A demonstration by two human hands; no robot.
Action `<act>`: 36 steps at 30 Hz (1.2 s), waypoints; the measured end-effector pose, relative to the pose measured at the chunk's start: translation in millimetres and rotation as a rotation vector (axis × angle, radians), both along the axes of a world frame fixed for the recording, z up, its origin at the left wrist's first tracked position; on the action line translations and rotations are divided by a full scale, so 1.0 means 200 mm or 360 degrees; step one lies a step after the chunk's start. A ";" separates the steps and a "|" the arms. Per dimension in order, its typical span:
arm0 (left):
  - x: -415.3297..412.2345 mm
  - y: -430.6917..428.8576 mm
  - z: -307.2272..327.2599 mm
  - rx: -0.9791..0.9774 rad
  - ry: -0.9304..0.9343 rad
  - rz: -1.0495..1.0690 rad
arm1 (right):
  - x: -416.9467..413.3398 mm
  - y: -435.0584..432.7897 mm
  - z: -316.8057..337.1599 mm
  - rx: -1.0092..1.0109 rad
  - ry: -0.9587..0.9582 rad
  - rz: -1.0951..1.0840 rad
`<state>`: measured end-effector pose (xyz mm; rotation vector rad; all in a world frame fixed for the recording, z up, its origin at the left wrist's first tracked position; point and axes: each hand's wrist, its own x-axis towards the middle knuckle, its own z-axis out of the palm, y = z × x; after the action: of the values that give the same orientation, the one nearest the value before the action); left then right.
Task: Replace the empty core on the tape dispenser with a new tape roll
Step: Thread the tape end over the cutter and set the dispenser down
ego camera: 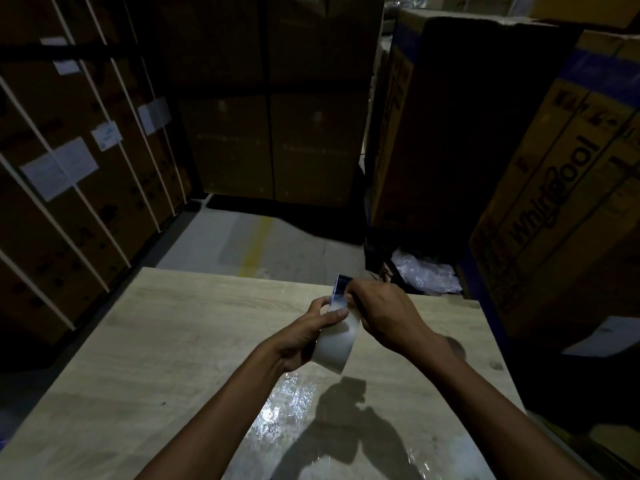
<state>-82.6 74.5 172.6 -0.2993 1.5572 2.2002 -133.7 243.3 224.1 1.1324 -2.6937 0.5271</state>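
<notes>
A roll of clear tape [335, 344] is held above the wooden table [166, 341], a little right of its middle. My left hand [304, 336] grips the roll from the left, thumb across its top. My right hand [379, 315] pinches a small bluish tab [339, 289] at the roll's upper end, which sticks up between the fingers. No tape dispenser or empty core shows in this view.
Clear plastic film [287, 403] lies flat on the table below the hands. Tall cardboard boxes stand to the left [69, 161], behind [273, 133] and to the right [554, 202]. A crumpled plastic bag [426, 271] lies on the floor past the table's far right corner.
</notes>
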 end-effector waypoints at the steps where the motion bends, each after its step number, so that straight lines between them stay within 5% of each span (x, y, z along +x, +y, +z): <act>1: 0.00 0.00 0.00 -0.0025 0.0005 -0.0010 | 0.00 0.00 0.01 -0.0012 -0.0012 0.0006; 7: 0.00 -0.02 0.01 -0.0135 0.0076 -0.0105 | -0.06 0.01 0.07 -0.0121 -0.0209 -0.0151; 18: 0.02 -0.04 0.05 -0.0208 0.0200 -0.0212 | -0.13 0.00 0.14 0.0006 -0.0094 -0.0140; 23: 0.02 -0.05 0.06 -0.0023 0.0116 -0.0155 | -0.16 -0.02 0.17 0.0051 -0.0205 -0.0046; 30: -0.01 -0.04 0.09 -0.0194 0.0043 -0.0031 | -0.14 -0.04 0.14 0.0108 -0.0384 0.0005; 36: -0.02 -0.02 0.07 -0.0148 0.0237 0.0117 | -0.12 -0.05 0.16 0.0054 -0.0358 -0.0013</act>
<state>-85.7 70.9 187.2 -0.2284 1.7577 2.2548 -157.2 233.6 255.4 1.1327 -2.9057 0.6457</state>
